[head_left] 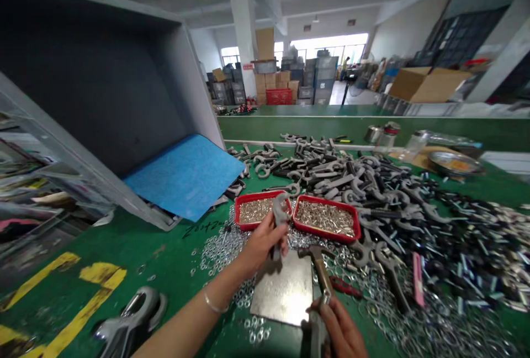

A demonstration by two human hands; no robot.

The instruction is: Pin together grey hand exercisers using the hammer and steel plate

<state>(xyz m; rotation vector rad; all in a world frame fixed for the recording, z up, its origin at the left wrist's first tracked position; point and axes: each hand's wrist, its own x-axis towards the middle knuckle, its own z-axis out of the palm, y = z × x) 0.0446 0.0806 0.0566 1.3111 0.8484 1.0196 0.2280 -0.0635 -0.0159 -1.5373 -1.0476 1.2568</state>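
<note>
My left hand (265,242) is closed round a grey hook-headed tool part (280,211), its curved end pointing up in front of two red trays. Low in the view, my right hand (342,325) closes on a grey piece (317,330), whose far end is cut off by the frame. A hammer (318,263) lies just beyond that hand; its handle runs down towards my fingers, and I cannot tell whether they touch. Between the hands is a flat metal plate (284,289). A red-handled tool (346,287) lies to the right of the hammer.
Small metal pins fill the left red tray (256,211) and right red tray (327,219). Loose rings (223,250) are scattered around. Grey and black hook parts (339,175) heap up behind, with bolts at right. A large tilted grey bin (194,82) holds a blue sheet (186,175).
</note>
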